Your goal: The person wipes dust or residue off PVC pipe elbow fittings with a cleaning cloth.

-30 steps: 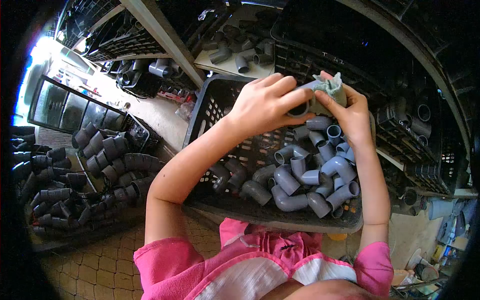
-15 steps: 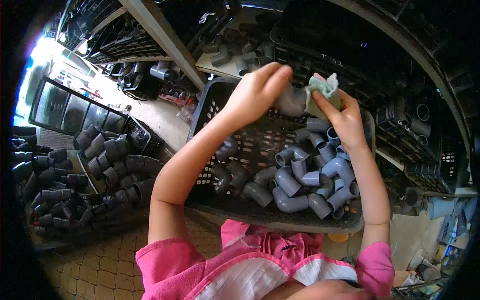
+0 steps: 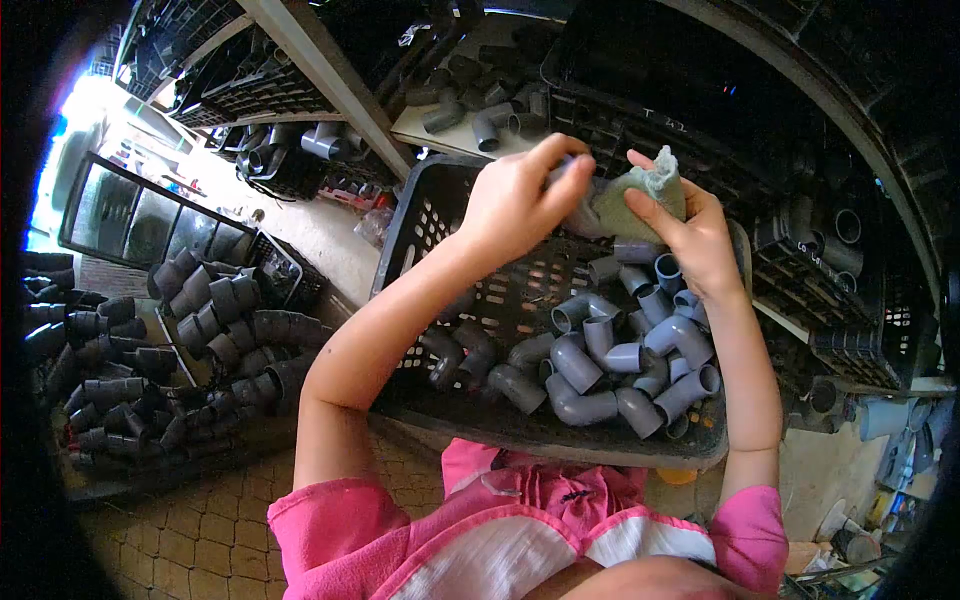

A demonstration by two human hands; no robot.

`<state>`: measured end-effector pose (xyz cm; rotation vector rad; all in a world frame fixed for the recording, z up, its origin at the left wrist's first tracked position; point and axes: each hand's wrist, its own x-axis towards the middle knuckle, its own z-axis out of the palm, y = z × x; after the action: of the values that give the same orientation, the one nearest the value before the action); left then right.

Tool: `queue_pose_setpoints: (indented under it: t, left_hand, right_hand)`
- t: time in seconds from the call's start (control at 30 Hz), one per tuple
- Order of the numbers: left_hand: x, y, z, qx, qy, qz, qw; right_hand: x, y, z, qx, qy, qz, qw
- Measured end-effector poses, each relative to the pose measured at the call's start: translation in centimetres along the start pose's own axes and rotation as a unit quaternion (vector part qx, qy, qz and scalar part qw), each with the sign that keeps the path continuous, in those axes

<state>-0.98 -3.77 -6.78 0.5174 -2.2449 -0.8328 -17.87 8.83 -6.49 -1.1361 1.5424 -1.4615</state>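
My left hand (image 3: 525,195) is closed, fingers and thumb curled on a grey pipe fitting (image 3: 581,214) that is blurred and partly hidden. The fitting's right side meets a pale green cloth (image 3: 652,195), bunched up and pinched in my right hand (image 3: 697,232), thumb across its front. Both hands are above the far part of a black plastic crate (image 3: 400,235). Below my right hand, several grey pipe elbows (image 3: 583,407) are heaped in the crate's right half. A few darker elbows (image 3: 440,358) lie in its left part.
Many dark fittings (image 3: 215,310) are piled at the left. Behind the crate, more elbows (image 3: 487,125) lie on a pale shelf. Black crates (image 3: 640,130) stand at the back and right. A slanting metal post (image 3: 325,75) rises at the upper left.
My left hand has turned slightly and its fingers have shifted around the fitting. The cloth in my right hand has changed shape, its top end now pointing up. The heaped elbows have not moved.
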Motion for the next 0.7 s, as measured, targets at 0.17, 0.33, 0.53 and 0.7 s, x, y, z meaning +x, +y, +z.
queue_pose_setpoints:
  t: [0.17,0.33,0.53,0.7]
  left_hand:
    - [0.1,0.5,0.8,0.287,0.048,0.331,0.897]
    - [0.1,0.4,0.9,0.273,0.068,0.241,0.929]
    - [-0.4,1.8,0.1,0.102,0.069,0.072,0.99]
    - [-0.3,1.5,1.2,-0.073,0.121,0.005,0.99]
  right_hand:
    - [0.5,1.6,-0.1,0.093,0.08,0.04,0.992]
    - [0.5,0.0,0.0,0.19,0.192,0.026,0.963]
    - [0.7,-0.6,-1.1,0.315,0.205,-0.046,0.926]
    - [0.1,-0.7,0.4,0.376,0.089,-0.026,0.922]
